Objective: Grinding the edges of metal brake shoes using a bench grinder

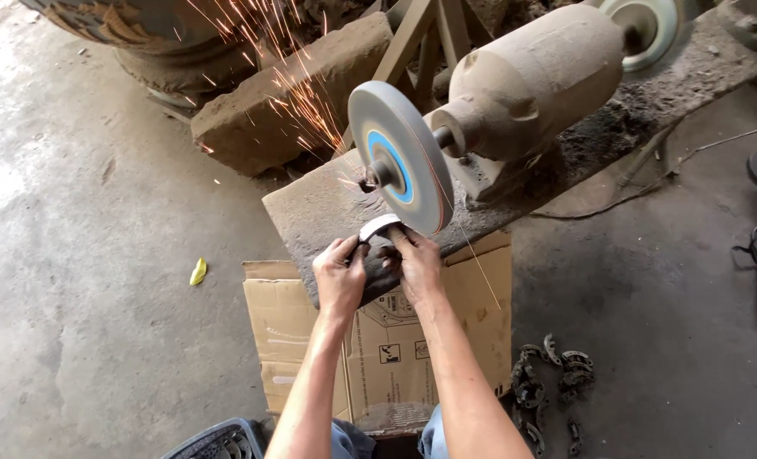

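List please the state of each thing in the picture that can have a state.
Grinding wheel: running, throwing sparks.
Curved metal piece: pressed to the wheel's lower edge.
Left hand: gripping the piece.
Right hand: gripping the piece.
Second wheel: nothing touching it.
Cardboard box: flaps open.
Metal parts: piled loose on the floor.

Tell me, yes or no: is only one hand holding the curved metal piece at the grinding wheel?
No: the left hand and right hand both grip the curved metal piece under the grinding wheel.
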